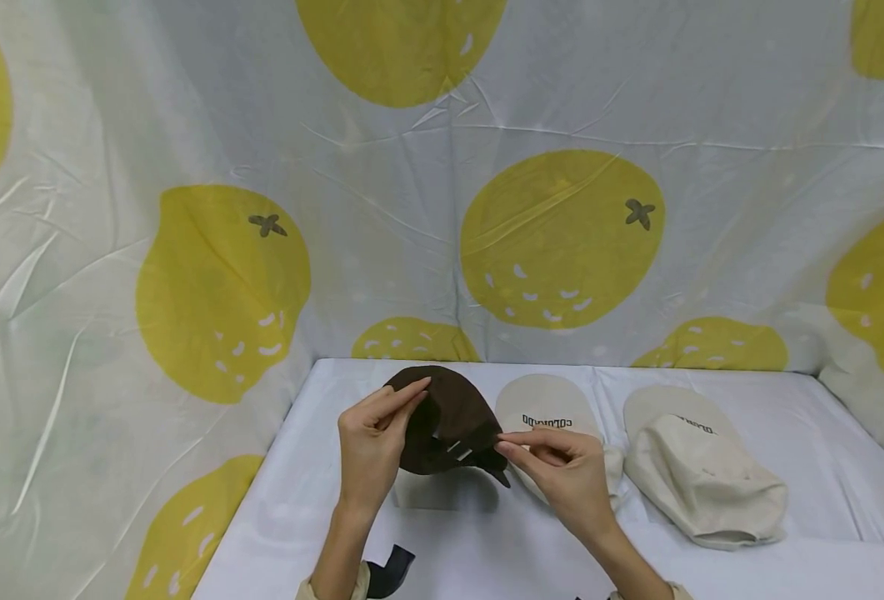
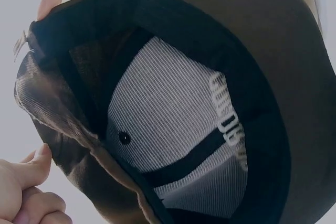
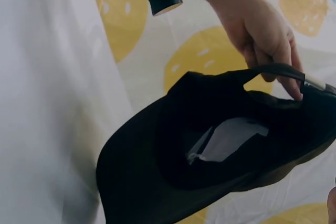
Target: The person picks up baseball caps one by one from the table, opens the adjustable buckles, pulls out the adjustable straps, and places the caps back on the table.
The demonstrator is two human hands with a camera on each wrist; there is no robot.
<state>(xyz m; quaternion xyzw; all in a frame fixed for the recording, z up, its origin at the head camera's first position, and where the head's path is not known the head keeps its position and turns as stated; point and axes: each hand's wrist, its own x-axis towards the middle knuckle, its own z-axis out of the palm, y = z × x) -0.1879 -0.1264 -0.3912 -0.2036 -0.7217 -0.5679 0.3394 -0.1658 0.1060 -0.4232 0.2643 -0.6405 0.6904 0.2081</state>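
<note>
Pale fabric (image 1: 382,208) printed with big yellow fruit (image 1: 561,237) hangs behind and to both sides of a white-covered surface (image 1: 277,533). From where I stand, what matters is the span between the person's hands: a dark brown cap (image 1: 452,408) is held up there, above the surface, with one hand at either side of it. Thumb and forefinger of the left hand (image 1: 370,437) pinch it near its upper edge; the right hand (image 1: 565,475) pinches its lower edge on the other side, so neither hand is plainly nearer. Its long axis runs from the curved brim (image 2: 304,103) to the back strap with its metal buckle (image 3: 316,83); I can't say for sure from the head view which hand the brim faces. The left wrist view looks straight into the hollow, where pale lettering (image 2: 227,111) shows inside the front.

On the surface, a cream cap (image 1: 542,396) lies just past the right hand, partly hidden by it, its dark print upside down to the wearer of the camera. A second cream cap (image 1: 704,483) lies farther right, its crown slumped. A black fitting (image 1: 391,572) juts from beside the left wrist, near the sleeve.
</note>
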